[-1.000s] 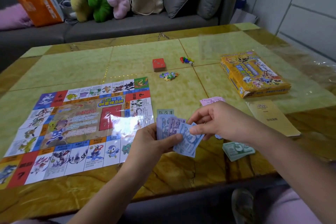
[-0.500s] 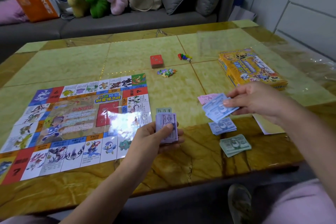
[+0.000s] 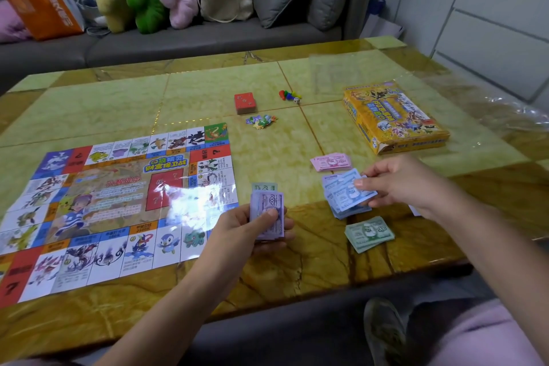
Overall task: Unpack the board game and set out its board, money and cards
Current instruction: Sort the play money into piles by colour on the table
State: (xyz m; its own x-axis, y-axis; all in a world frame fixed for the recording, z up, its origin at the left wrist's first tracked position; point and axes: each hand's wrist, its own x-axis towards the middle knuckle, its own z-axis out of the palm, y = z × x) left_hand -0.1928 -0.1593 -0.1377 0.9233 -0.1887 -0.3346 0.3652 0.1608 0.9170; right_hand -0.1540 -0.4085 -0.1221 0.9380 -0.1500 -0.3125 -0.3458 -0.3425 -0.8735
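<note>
one wide-angle view, from a camera worn on the person's head. it looks forward and down over the near edge of the table [image 3: 267, 157], facing the sofa [image 3: 178, 41] along the far side, with a wall [image 3: 490, 9] at the right. the table fills most of the frame. the left hand [image 3: 237, 232] and right hand [image 3: 407, 184] reach in from the bottom, close to the lens, and a shoe [image 3: 383, 330] shows below the table edge. straight edges bow toward the corners.

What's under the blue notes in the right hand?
A blue stack lies on the table below the right hand and its held notes, which cover most of it.
</note>
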